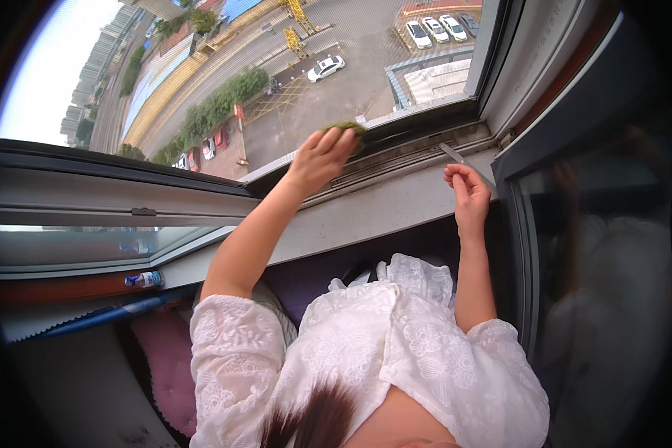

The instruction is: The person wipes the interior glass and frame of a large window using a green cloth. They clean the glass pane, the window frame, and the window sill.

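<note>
My left hand [323,159] presses a green cloth or sponge [357,132] against the lower part of the window screen [358,67], just above the dark bottom frame [414,130]. Most of the green thing is covered by my fingers. My right hand [469,187] is raised over the right end of the white sill [392,220], with its fingers curled. Close beside it, a metal window stay [452,152] slants from the track towards the opened sash; whether my fingers touch it is unclear. Dirt marks the sliding track [381,168] between my hands.
An opened dark glass sash [605,269] stands close to my right arm. On the left, a small bottle with a blue top [144,279] lies on a reddish ledge [61,292]. A blue strip with a toothed edge [106,313] and pink quilted fabric [165,364] are below. Outside, a parking area is far down.
</note>
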The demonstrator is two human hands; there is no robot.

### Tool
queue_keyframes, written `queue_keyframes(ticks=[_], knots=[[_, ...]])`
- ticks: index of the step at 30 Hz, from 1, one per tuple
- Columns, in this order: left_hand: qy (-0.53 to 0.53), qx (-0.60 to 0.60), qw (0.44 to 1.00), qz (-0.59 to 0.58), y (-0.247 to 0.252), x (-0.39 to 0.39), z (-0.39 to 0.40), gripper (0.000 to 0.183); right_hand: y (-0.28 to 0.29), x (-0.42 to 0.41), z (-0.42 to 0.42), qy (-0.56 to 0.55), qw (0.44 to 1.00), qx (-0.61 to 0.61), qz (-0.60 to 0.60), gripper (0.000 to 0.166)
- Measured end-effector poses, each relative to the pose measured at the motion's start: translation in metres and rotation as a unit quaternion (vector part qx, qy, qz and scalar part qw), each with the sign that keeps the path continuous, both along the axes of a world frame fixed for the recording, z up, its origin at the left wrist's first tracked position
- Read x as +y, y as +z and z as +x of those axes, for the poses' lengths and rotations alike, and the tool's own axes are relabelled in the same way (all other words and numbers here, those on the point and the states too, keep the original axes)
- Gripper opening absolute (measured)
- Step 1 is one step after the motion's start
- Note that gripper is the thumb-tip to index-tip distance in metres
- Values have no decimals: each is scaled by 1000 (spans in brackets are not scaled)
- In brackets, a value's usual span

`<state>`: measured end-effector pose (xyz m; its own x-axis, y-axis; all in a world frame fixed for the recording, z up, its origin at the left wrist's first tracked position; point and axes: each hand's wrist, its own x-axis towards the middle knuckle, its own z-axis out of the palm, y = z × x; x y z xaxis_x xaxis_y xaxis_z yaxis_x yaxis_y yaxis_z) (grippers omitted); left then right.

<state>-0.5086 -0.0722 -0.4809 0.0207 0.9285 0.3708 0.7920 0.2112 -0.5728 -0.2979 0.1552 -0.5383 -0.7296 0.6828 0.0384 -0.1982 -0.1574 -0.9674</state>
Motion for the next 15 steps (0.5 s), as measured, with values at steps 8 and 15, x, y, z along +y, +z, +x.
queue_keyframes(ticks=[8,15], knots=[[-38,-59,997,-24,3,-50,-14,43,-46,-54,23,-37,994,-82,60,14],[-130,-66,985,92,-4,158,14,28,-6,-67,43,-3,985,-115,130,13]])
